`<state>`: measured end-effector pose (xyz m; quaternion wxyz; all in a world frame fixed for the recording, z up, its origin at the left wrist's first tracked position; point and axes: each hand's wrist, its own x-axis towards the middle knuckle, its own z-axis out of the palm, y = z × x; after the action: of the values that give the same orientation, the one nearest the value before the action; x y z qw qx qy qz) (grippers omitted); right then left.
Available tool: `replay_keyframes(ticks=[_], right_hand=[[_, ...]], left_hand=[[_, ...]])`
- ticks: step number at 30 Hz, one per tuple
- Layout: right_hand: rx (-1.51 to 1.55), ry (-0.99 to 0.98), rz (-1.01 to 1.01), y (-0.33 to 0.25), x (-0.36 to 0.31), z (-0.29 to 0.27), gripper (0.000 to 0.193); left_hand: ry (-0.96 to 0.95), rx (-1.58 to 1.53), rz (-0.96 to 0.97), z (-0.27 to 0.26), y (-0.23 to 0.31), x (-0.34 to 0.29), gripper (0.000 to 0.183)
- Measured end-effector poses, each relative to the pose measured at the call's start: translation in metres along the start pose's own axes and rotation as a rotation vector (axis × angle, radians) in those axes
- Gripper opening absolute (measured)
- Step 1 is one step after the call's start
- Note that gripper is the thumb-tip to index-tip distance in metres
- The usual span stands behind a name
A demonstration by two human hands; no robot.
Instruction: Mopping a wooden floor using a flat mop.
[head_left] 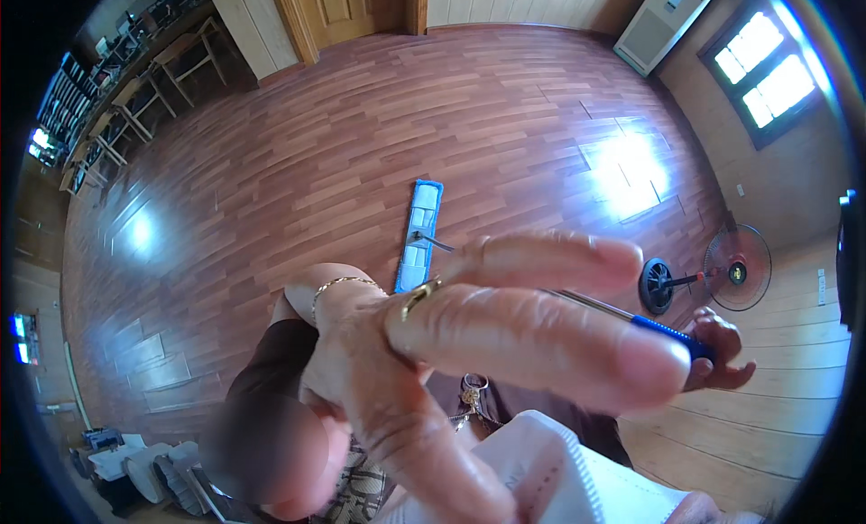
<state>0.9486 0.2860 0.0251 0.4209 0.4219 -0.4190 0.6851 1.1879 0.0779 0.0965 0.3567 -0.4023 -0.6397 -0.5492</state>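
Note:
My left hand (505,330) is raised very close to the camera, its fingers stretched out toward the right and slightly blurred. It wears a gold ring, with a gold bracelet on the wrist, and nothing is seen in it. Farther right, my right hand (722,348) is closed around the blue grip (672,336) of a flat mop. Its silver pole runs behind my left fingers, which hide part of it. On the floor ahead lies the mop head (419,231), a long pad with a blue edge.
A standing fan (735,267) with a round black base is to the right. An upright air conditioner (666,23) occupies the far right corner. Chairs (185,68) line a desk at far left. White stitched fabric (541,470) and a blurred rounded shape (262,452) cover the lower edge.

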Motion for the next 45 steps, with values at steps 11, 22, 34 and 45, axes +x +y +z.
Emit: replay_keyframes(ticks=[11,22,34,45], right_hand=[[0.228,-0.24,0.115,-0.005,0.003,-0.017,0.058],[0.42,-0.357,0.124,-0.044,0.005,0.012,0.049],[0.527,-0.623,-0.139,-0.028,0.017,0.039,0.051],[1.116,-0.832,-0.059,-0.028,-0.019,0.161,0.048]], left_hand=[[-0.078,-0.027,0.005,0.016,0.002,-0.038,0.079],[-0.417,0.503,-1.108,-0.013,-0.205,-0.24,0.056],[-0.084,0.908,-1.184,0.017,-0.203,-0.303,0.019],[0.464,1.277,-1.345,0.012,-0.068,-0.355,0.011]])
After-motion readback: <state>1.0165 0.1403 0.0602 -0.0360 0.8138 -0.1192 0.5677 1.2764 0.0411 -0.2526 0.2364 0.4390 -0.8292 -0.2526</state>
